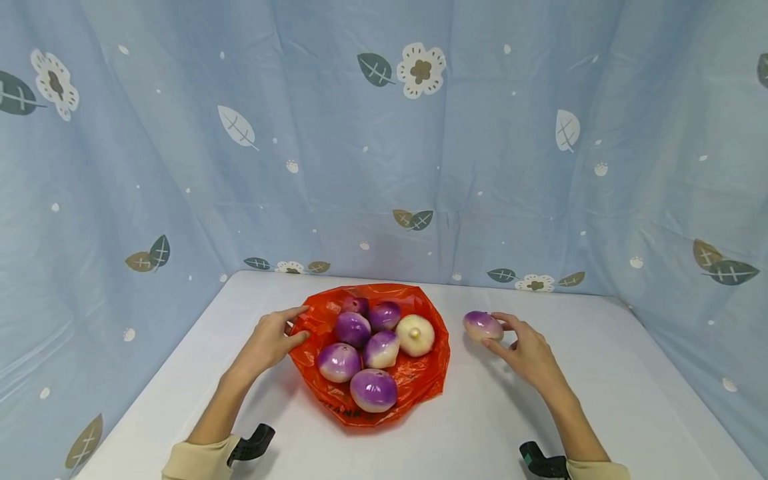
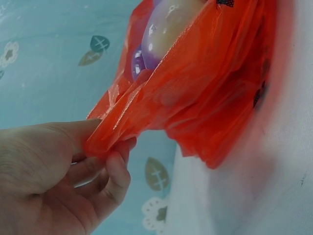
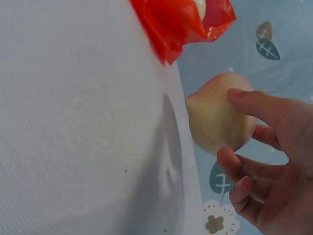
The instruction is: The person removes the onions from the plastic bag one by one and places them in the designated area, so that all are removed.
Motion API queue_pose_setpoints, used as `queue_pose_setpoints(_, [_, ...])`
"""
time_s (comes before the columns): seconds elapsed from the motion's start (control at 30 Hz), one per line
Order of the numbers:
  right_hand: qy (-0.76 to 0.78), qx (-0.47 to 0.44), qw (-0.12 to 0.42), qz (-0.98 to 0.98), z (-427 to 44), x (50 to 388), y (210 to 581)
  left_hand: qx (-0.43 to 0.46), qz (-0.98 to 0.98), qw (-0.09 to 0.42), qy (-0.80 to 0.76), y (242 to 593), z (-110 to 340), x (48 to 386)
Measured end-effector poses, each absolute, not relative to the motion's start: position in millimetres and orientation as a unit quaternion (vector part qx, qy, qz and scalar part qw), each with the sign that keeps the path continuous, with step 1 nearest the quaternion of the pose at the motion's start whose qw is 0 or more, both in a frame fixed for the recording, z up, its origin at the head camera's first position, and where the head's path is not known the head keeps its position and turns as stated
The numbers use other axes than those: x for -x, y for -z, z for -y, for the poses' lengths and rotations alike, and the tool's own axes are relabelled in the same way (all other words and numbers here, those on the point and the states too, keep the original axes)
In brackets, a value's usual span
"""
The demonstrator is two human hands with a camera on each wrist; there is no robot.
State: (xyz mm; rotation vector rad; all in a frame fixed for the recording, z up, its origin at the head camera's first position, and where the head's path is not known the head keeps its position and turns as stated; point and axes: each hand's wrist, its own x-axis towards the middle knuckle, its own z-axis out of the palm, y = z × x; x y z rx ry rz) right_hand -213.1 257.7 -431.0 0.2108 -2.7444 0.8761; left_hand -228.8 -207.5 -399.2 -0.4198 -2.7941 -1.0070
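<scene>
From my end, the worry I see is a slip: the right hand grasps a turnip by one side only, between thumb and fingertips, and its glossy, rounded skin could slide out of so light a hold. It hangs above the table, apart from the red bag and to the right of it, so I judge a drop would send it rolling across the bare white top.

The left hand has the bag's left rim pinched between thumb and fingers. That film looks thin and creased; I think a hard tug could tear it or tip the heap, and a loosened pinch could let the edge fold inward. The right rim has no hand on it, so a knock there might crumple it.

The turnip in the right hand is purple on top, fading to cream below, and from the right wrist I make out a pale, pointed tip. Seven similar ones sit in the bag, one pale one with its nub showing
</scene>
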Motion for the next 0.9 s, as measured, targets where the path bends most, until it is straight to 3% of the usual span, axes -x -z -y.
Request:
queue_pose_setpoints(0.53, [-0.309, -0.054, 0.101, 0.944, -258, 216, 442, 0.137, 0.928, 0.061, 0.342, 401, 205, 229])
queue_pose_setpoints(0.9, [-0.290, -0.051, 0.125, 0.947, -257, 217, 446, 0.137, 0.926, 0.059, 0.348, 401, 205, 229])
